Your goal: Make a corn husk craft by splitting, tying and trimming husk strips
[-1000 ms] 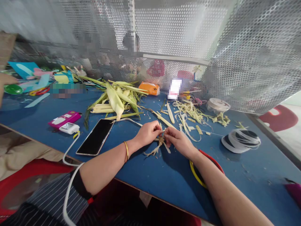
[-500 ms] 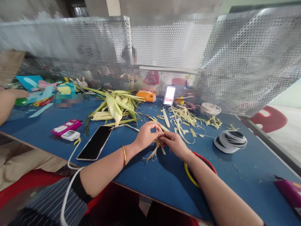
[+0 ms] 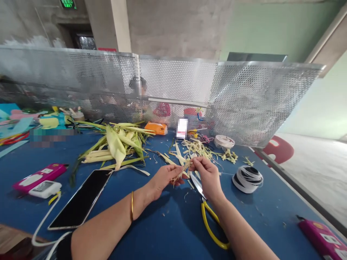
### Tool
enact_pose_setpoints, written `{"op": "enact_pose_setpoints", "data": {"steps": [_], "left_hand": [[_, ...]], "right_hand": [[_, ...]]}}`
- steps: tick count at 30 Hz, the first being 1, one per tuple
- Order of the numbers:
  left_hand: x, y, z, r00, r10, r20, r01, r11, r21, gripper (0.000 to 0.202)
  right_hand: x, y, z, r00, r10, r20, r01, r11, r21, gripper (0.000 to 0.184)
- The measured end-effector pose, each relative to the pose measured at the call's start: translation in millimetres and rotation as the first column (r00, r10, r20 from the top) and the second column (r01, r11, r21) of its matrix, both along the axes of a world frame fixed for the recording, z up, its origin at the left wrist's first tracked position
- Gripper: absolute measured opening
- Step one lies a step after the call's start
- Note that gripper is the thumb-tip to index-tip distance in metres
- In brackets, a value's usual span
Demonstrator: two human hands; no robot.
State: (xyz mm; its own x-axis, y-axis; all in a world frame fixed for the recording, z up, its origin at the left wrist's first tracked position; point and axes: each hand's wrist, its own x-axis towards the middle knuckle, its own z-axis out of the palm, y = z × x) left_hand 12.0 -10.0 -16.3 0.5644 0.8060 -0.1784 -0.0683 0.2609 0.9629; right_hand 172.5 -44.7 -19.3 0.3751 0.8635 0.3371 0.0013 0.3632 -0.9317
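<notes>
Both my hands are raised a little above the blue table (image 3: 168,231), holding a small knotted bundle of dried leaf strips (image 3: 185,166). My left hand (image 3: 162,178), with a gold bangle on the wrist, is cupped and pinches the bundle's lower end. My right hand (image 3: 205,174) pinches its upper end between thumb and fingers. Yellow-handled scissors (image 3: 208,216) lie on the table under my right forearm.
A pile of green leaves (image 3: 119,142) and cut strips (image 3: 200,148) lie farther back. A black phone (image 3: 81,196), a pink device (image 3: 38,175) and a white charger (image 3: 45,187) sit at left. A reel of white tape (image 3: 248,178) is right, a perforated metal screen (image 3: 244,101) behind.
The camera has tilted up, showing the wall above the screen. My hands have lifted the bundle off the table, and the scissors under my right arm are now in sight.
</notes>
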Motion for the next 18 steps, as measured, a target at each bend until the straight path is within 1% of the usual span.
{"op": "enact_pose_setpoints", "data": {"steps": [2,4,6,8,10,12,16,18], "left_hand": [[-3,1,-2.7,0.996,-0.053,0.067,0.059,0.994,-0.091,0.046],[-5,3,-4.7,0.990,-0.036,0.135,0.066,0.973,-0.222,0.041],[-5,5,-6.2,0.991,-0.024,0.134,0.067,0.941,-0.333,0.040],[-5,6,-6.9,0.991,-0.061,0.115,0.101,0.916,-0.387,0.038],[-4,4,-7.0,0.985,-0.097,0.140,0.146,0.903,-0.403,0.032],[-3,2,-6.4,0.977,-0.092,0.192,0.163,0.904,-0.395,0.028],[-3,-2,-3.7,0.967,-0.045,0.250,0.124,0.942,-0.310,0.031],[-3,-3,-2.4,0.968,-0.034,0.250,0.110,0.948,-0.298,0.031]], "right_hand": [[-3,-2,-1.9,0.998,0.039,0.051,-0.040,0.999,0.012,0.020],[-4,-4,-2.9,0.992,0.087,0.094,-0.090,0.995,0.033,0.018],[-5,-6,-3.2,0.983,0.126,0.131,-0.134,0.989,0.056,0.017],[-4,-7,-3.1,0.971,0.167,0.172,-0.180,0.982,0.064,0.015],[-4,-9,-3.0,0.955,0.206,0.212,-0.222,0.973,0.056,0.014],[-3,-11,-3.2,0.945,0.224,0.239,-0.241,0.970,0.044,0.013],[-1,-14,-4.3,0.954,0.189,0.231,-0.206,0.977,0.051,0.015],[-2,-14,-5.4,0.962,0.166,0.216,-0.182,0.982,0.054,0.016]]}}
